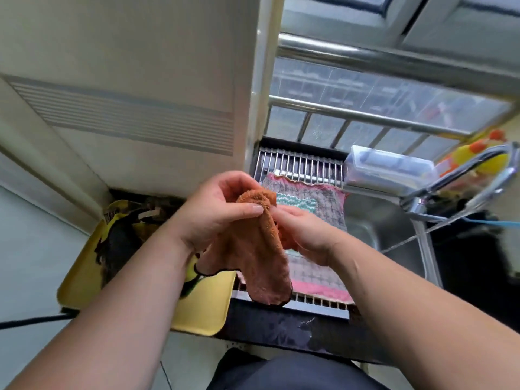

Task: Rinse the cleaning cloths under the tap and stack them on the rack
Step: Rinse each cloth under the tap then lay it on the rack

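Note:
An orange-brown cloth (257, 254) with a dark hem hangs between my hands in the middle of the view. My left hand (218, 209) pinches its bunched top between thumb and fingers. My right hand (305, 235) grips the cloth's right side, its fingers curled into the fabric. Below and behind them a checked pink-edged cloth (318, 209) lies flat on the metal bar rack (301, 167) over the sink. The tap (455, 178) arches at the right, well away from both hands.
A yellow tray (202, 308) with dark things on it sits at the left of the rack. The steel sink basin (371, 220) lies right of the rack. A clear box (388, 170) and a yellow toy (475, 156) stand behind the tap. A white cabinet (140, 94) rises at the left.

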